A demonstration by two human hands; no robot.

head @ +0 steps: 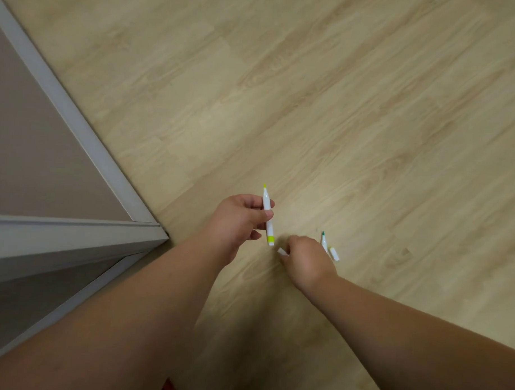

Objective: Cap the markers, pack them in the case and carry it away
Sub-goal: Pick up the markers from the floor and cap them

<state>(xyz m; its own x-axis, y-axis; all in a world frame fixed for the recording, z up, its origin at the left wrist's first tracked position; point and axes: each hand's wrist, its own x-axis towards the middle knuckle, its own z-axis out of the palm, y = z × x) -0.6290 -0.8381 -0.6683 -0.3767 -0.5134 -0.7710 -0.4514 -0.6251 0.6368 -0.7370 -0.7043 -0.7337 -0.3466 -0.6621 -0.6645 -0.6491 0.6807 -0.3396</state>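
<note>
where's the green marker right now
In the head view, the green marker lies uncapped on the wooden floor, just right of the right hand, which partly hides it, with a loose white cap beside it.

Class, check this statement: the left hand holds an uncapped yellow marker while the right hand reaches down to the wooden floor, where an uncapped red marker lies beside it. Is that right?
One detail is wrong: the marker lying on the floor by the right hand has a green tip, not red. The head view shows it. The rest stands: the left hand holds the uncapped yellow marker.
</note>
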